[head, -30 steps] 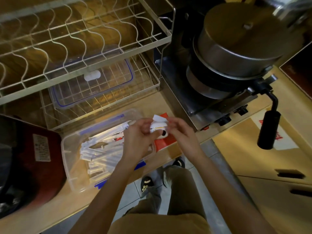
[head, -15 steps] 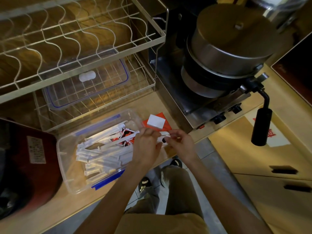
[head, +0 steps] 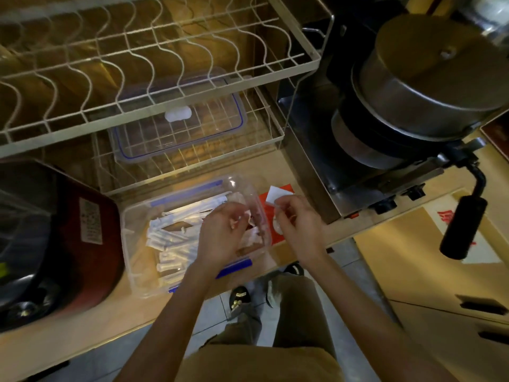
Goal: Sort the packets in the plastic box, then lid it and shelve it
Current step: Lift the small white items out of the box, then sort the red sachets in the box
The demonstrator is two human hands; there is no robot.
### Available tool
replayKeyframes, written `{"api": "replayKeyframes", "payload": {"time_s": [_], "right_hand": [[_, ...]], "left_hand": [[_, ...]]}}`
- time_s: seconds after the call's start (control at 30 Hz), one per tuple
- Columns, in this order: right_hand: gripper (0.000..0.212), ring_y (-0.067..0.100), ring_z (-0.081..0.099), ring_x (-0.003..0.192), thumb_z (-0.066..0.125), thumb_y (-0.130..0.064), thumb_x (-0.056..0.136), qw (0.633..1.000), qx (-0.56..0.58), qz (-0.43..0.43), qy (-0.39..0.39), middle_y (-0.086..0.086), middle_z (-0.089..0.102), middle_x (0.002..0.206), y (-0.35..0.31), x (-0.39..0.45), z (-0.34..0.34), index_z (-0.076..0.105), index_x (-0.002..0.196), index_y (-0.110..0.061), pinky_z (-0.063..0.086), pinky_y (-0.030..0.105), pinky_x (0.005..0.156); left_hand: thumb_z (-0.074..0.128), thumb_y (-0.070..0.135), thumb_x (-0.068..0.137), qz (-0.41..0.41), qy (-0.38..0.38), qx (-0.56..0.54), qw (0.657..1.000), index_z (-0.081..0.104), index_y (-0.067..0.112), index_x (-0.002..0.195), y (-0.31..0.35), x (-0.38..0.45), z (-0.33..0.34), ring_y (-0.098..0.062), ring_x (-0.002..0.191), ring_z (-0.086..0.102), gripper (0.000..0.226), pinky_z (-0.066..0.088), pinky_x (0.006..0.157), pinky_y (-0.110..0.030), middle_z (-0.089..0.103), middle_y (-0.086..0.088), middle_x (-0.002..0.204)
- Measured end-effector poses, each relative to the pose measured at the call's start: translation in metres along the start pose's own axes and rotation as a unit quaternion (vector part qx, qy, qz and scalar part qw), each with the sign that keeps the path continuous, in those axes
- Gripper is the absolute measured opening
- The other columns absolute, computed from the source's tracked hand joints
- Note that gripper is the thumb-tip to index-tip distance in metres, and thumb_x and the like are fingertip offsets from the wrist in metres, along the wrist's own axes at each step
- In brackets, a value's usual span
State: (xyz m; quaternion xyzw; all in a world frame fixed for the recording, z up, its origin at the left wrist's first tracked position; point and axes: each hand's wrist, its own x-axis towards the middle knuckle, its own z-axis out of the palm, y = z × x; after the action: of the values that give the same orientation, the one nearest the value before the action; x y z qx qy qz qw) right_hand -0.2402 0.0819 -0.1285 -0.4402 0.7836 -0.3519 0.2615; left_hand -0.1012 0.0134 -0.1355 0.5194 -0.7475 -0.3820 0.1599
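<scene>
Head view, sorting stage. The clear plastic box (head: pixel 192 232) lies open on the desk (head: pixel 96 323) at lower centre of the frame, its left part filled with long white packets (head: pixel 176 238).

Change over the last second: both hands were then raised together over the box's right end, working one small white item between them. They have since parted. The left hand (head: pixel 223 238) has dropped into the right end of the box, fingers (head: pixel 237 219) curled down among small red-and-white packets (head: pixel 252 230); whether they actually pinch one cannot be told, as the hand covers the contact. The right hand (head: pixel 297 227) has moved just outside the box's right wall, above the red packets (head: pixel 278 213) lying on the desk, its fingers pinched on a small pale piece, though blur leaves its identity unclear. A white slip (head: pixel 276 194) lies on the red packets, just above that hand.

Reading: the joint handling of one item appears finished and each hand is now engaged with a separate group, so sorting is under way but incomplete, with packets outside the box.

The lid (head: pixel 179 125), clear with a blue seal, rests on the lower tier of the wire rack (head: pixel 275 75) at upper centre, well apart from the box. Lidding and shelving are not yet begun.
</scene>
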Motion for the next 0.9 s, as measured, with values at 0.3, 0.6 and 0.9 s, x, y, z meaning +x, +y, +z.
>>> {"api": "replayKeyframes", "payload": {"time_s": [0.3, 0.6, 0.9], "right_hand": [[0.03, 0.024, 0.057, 0.109, 0.043, 0.0, 0.092, 0.97, -0.112, -0.082, -0.201, 0.013, 0.06, 0.121, -0.033, 0.031, 0.059, 0.056, 0.119, -0.004, 0.042, 0.027, 0.093], [0.034, 0.032, 0.057, 0.111, 0.044, 0.005, 0.089, 0.893, -0.334, -0.059, -0.294, 0.019, 0.058, 0.121, -0.036, 0.065, 0.096, 0.051, 0.121, -0.001, 0.047, 0.038, 0.093], [0.035, 0.031, 0.06, 0.105, 0.057, -0.004, 0.084, 0.898, -0.323, -0.045, -0.294, 0.019, 0.06, 0.121, -0.034, 0.069, 0.105, 0.052, 0.119, -0.001, 0.049, 0.036, 0.086]], "left_hand": [[0.07, 0.022, 0.077, -0.066, -0.111, 0.124, 0.984, 0.054, 0.019, 0.126, -0.076, -0.003, -0.023, -0.024, 0.123, 0.049, 0.051, 0.04, 0.101, -0.032, 0.054, -0.006, 0.135], [0.065, 0.029, 0.081, -0.07, -0.131, 0.155, 0.977, 0.041, 0.018, 0.135, -0.078, 0.004, -0.012, -0.022, 0.133, 0.037, 0.06, 0.034, 0.109, -0.033, 0.042, -0.004, 0.145], [0.062, 0.02, 0.08, -0.063, -0.114, 0.192, 0.973, 0.059, 0.015, 0.118, -0.084, -0.01, -0.018, -0.027, 0.121, 0.045, 0.038, 0.046, 0.096, -0.041, 0.055, -0.01, 0.126]]}}
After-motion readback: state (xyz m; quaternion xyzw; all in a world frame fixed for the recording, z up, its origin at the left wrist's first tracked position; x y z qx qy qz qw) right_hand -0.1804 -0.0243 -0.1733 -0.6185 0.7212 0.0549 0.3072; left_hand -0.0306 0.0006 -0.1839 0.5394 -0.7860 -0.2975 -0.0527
